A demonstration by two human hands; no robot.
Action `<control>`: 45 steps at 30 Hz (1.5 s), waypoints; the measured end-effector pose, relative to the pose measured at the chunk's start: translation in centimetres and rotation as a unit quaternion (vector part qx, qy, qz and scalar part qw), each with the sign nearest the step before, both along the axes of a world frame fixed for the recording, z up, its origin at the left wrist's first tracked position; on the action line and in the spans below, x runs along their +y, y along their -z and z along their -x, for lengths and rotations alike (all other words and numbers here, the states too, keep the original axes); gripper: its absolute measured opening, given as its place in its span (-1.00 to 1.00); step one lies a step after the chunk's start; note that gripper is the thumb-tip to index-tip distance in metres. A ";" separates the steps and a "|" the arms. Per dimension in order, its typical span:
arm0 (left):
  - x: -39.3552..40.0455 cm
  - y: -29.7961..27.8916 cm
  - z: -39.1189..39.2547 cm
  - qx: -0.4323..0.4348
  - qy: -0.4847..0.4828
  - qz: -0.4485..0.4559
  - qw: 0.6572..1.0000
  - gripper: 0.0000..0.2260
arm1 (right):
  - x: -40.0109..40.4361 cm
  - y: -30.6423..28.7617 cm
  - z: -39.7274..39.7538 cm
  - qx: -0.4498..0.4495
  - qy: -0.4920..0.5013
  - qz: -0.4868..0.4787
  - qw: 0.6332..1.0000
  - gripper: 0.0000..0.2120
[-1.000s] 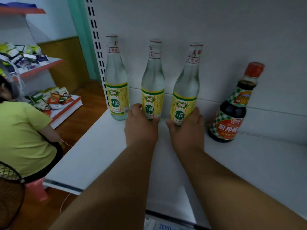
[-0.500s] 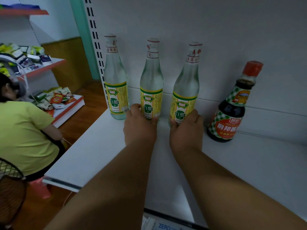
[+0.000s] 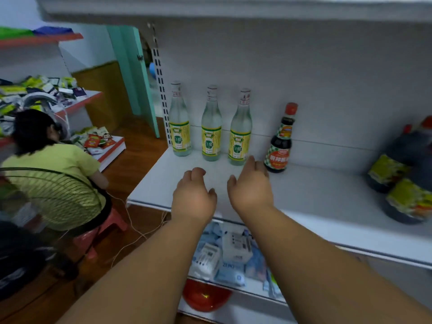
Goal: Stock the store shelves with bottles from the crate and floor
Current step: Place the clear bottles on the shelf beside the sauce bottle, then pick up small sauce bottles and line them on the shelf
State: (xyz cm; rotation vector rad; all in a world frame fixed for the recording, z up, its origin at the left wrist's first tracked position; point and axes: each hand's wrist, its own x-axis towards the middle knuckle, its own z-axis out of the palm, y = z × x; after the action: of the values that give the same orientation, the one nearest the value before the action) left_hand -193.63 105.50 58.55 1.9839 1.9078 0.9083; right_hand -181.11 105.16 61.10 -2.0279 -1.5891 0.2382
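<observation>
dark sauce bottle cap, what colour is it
Red-orange, on the dark sauce bottle; the head view shows it clearly.

You're standing in a small shop. A white metal shelf [image 3: 304, 195] with a slotted upright [image 3: 161, 90] carries three clear bottles [image 3: 211, 134] in a row along its back edge, a dark sauce bottle [image 3: 279, 146] beside them and big jugs [image 3: 406, 183] at the right end. Packets [image 3: 233, 256] fill the shelf below, and red-edged racks [image 3: 77, 101] at your left are heaped with snack packs [image 3: 95, 139].
</observation>
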 end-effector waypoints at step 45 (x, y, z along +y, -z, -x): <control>-30.4 62.9 1.8 0.055 0.008 0.356 0.933 -0.63 | -26.1 68.9 -1.4 -0.026 -0.188 0.379 0.906 -0.39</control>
State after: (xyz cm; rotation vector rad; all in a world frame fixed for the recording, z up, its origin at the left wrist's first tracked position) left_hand -195.39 75.11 -4.32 1.6100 1.8944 0.0514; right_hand -179.70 79.06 -7.75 -2.2295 -2.1399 1.1030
